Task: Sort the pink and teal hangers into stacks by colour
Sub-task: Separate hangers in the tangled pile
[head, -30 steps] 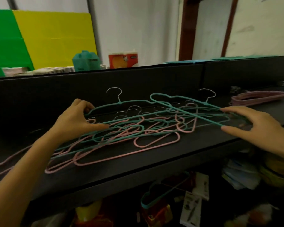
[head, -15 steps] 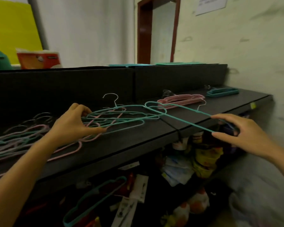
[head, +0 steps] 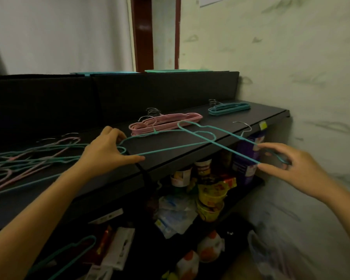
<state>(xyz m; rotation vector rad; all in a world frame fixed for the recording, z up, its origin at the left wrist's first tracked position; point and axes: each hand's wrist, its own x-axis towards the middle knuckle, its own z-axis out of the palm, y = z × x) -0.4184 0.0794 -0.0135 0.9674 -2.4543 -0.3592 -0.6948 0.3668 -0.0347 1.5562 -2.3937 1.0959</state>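
My left hand (head: 107,151) grips the left end of a teal hanger (head: 170,147) held just above the black shelf (head: 190,152). My right hand (head: 287,165) pinches the end of a second teal hanger (head: 226,145), which crosses the first and sticks out past the shelf's front edge. Behind them lies a neat pink hanger stack (head: 166,122). A small teal hanger stack (head: 228,108) sits farther right, near the wall. A tangled mixed pile of pink and teal hangers (head: 28,156) lies on the shelf at the far left.
A black back panel (head: 150,91) rises behind the shelf. Below it, a lower shelf holds cups, packets and bottles (head: 208,190). One teal hanger (head: 69,253) lies low at the left. A wall (head: 311,77) closes the right side, with a plastic bag (head: 271,255) on the floor.
Both hands have lifted teal hangers out of the mixed pile and carried them right. The view has swung right, so the pink and teal stacks now show in full.
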